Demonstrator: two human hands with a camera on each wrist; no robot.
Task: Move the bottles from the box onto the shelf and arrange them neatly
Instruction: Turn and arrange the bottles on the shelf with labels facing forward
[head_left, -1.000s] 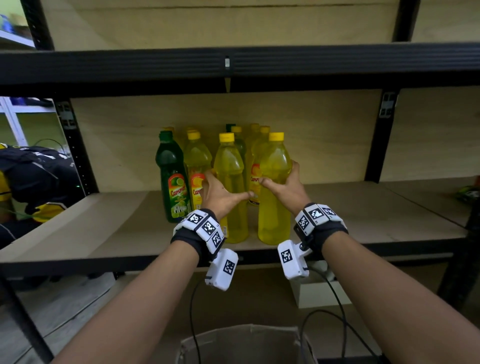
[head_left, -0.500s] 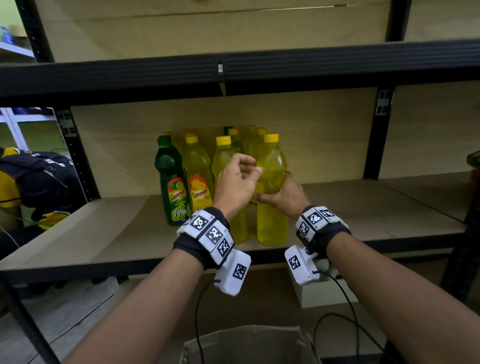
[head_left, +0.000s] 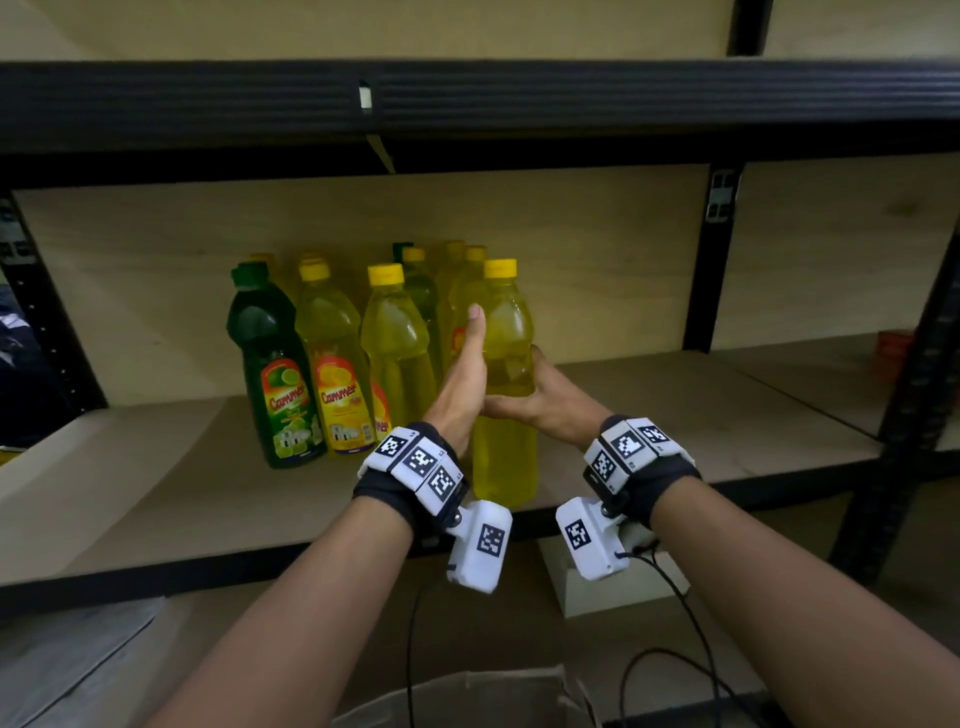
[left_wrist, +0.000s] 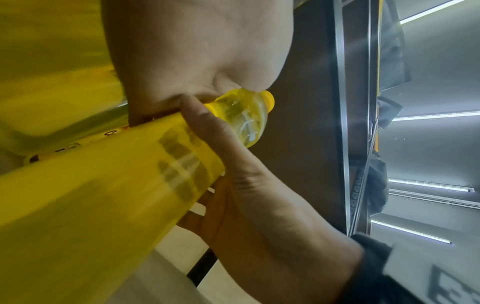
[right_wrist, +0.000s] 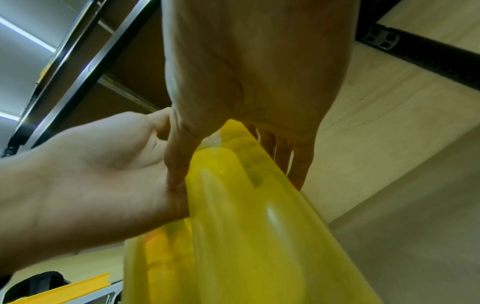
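Two hands meet at the shelf's (head_left: 156, 499) front edge: the right hand (head_left: 545, 402) grasps the upright front yellow bottle (head_left: 506, 457), while the left hand (head_left: 460, 387) lies flat against its left side, fingers straight. Behind stand more yellow bottles (head_left: 397, 353) and a green bottle (head_left: 272, 374).

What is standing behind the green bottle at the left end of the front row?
Behind the green bottle only a yellow cap shows; that bottle's body is hidden.

Glossy clear-plastic yellow bottle (head_left: 506, 364), matt pale-wood shelf board (head_left: 156, 467) — black ribbed-metal beam (head_left: 571, 98)
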